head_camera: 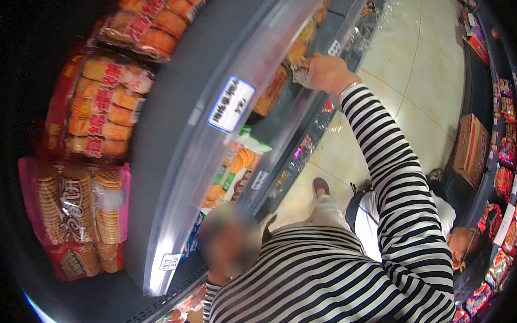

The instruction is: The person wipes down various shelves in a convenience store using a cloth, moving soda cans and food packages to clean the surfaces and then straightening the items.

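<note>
My right hand reaches over the lower shelf, its fingers closed on a crumpled greyish item, cloth or wrapper; I cannot tell which. Close by on that shelf are yellowish packaged snacks and a brown box. My left hand is low and left of my striped top, beside the shelf front; a blurred patch covers most of it, so its fingers and anything in them are hidden. A green and white snack bag lies on the lower shelf just above it.
An upper shelf with a clear plastic front rail holds bagged breads and a pack of round biscuits. To the right, beyond the tiled floor, are a cardboard carton, shelves of packaged snacks and another person, low down behind my arm.
</note>
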The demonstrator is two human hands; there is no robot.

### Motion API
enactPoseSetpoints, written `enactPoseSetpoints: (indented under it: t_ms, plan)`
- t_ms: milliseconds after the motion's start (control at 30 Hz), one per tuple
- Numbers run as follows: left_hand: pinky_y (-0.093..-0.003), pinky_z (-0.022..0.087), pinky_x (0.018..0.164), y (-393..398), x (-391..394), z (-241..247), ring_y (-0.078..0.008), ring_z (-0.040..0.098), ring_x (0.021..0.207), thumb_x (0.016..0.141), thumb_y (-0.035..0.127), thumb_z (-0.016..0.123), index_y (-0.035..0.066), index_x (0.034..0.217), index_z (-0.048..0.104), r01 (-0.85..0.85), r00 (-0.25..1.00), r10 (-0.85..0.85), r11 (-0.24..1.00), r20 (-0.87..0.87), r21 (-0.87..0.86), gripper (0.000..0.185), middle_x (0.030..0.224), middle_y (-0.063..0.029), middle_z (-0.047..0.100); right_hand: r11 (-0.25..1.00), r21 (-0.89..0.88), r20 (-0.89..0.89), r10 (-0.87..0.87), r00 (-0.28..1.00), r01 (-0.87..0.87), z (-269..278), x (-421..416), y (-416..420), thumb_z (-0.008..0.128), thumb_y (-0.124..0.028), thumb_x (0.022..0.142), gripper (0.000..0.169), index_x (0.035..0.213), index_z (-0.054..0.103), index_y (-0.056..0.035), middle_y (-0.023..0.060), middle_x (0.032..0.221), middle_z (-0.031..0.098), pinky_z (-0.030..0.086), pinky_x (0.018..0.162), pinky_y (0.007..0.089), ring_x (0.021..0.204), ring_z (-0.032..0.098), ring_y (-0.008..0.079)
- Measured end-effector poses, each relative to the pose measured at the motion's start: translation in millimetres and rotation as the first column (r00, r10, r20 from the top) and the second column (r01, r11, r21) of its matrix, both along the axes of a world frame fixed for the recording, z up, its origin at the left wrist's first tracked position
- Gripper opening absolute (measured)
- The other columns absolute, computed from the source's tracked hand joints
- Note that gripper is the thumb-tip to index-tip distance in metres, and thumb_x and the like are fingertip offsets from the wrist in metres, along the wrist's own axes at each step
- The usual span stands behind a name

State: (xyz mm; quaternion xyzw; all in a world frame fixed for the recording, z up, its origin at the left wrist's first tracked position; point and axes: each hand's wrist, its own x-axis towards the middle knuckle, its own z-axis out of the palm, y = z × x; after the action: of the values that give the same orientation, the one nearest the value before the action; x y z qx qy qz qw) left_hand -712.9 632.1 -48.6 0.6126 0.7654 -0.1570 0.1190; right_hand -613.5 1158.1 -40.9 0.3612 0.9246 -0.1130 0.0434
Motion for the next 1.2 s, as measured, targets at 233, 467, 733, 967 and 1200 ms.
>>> enactPoseSetpoints:
  t_ms: [233,467,733,967,1200]
  plan:
    - [-0.0381,0.026,0.110,-19.5,-17.8,-15.8,-0.0260,0.040,0.127,0.094,0.016,0.044,0.004,0.139,0.032,-0.030,0.999,0.026,0.988,0.024,0.154,0.048,0.137,-0.0144,0.041,0.991,-0.032,-0.416,-0.133,0.900,0.131,-24.6,31.8,-40.6,0.063,-0.012,0.072,0.055,0.125,0.052,-0.0215,0.0126,0.138,0.043,0.043,0.096,0.0383,0.112,0.054,0.0320]
    - [-0.0435,0.028,0.108,-21.9,-26.2,-35.8,-0.0300,0.042,0.123,0.089,0.017,0.051,0.003,0.131,0.043,0.219,0.929,-0.170,0.969,-0.329,0.117,0.046,0.128,-0.0165,0.048,0.966,-0.032,-0.526,-0.235,0.817,0.257,-40.5,23.3,-106.3,0.067,-0.013,0.067,0.067,0.131,0.045,-0.0175,0.0196,0.138,0.038,0.049,0.086,0.0429,0.107,0.054,0.0427]
    - [-0.0340,0.049,0.082,-68.1,24.4,-0.2,-0.0241,0.061,0.096,0.084,0.011,0.060,0.003,0.117,0.056,-0.280,0.934,0.159,0.882,0.321,0.379,0.034,0.117,-0.0148,0.057,0.940,-0.161,-0.552,-0.337,0.763,0.300,-58.1,13.9,-195.1,0.068,-0.016,0.068,0.075,0.136,0.037,-0.0106,0.0249,0.137,0.034,0.046,0.092,0.0427,0.112,0.050,0.0440]
    - [-0.0308,0.054,0.072,-178.1,48.7,-36.0,-0.0237,0.065,0.086,0.083,0.011,0.062,0.004,0.108,0.061,-0.522,0.826,0.309,0.735,0.471,0.434,0.026,0.105,-0.0146,0.062,0.933,-0.316,-0.496,-0.317,0.809,0.172,-66.0,13.6,-281.0,0.063,-0.013,0.069,0.074,0.138,0.034,-0.0066,0.0252,0.136,0.035,0.042,0.096,0.0398,0.119,0.045,0.0409]
    - [-0.0359,0.051,0.071,-210.1,59.1,-38.0,-0.0282,0.064,0.082,0.080,0.016,0.063,0.008,0.105,0.061,-0.683,0.673,0.373,0.644,0.639,0.344,0.026,0.092,-0.0118,0.065,0.976,-0.213,-0.444,-0.126,0.887,0.032,-56.8,7.5,-393.3,0.067,-0.010,0.071,0.072,0.136,0.035,-0.0097,0.0273,0.136,0.032,0.047,0.090,0.0432,0.111,0.049,0.0436]
